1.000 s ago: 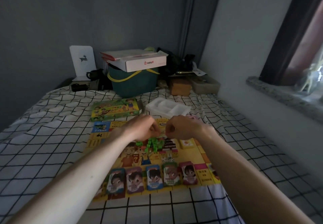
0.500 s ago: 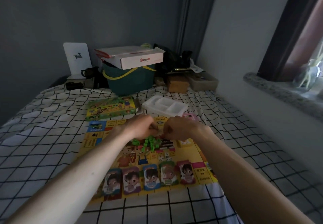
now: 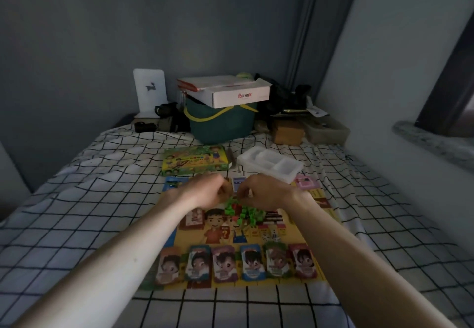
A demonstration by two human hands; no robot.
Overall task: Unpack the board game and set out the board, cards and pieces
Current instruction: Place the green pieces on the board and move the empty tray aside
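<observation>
Dim grey-walled room, checked bed (image 3: 77, 225), yellow board (image 3: 307, 258) spread flat, left hand (image 3: 205, 192) and right hand (image 3: 264, 193) curled together over green pieces (image 3: 243, 212), grip unclear.

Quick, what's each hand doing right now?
Left hand: fingers curled; what it holds cannot be told.
Right hand: fingers curled above the green pieces; contents unclear.

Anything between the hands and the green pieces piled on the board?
Nothing visible. The left hand and right hand sit directly over the pile of small green plastic pieces on the yellow game board; whether the fingers touch them is unclear.
</observation>
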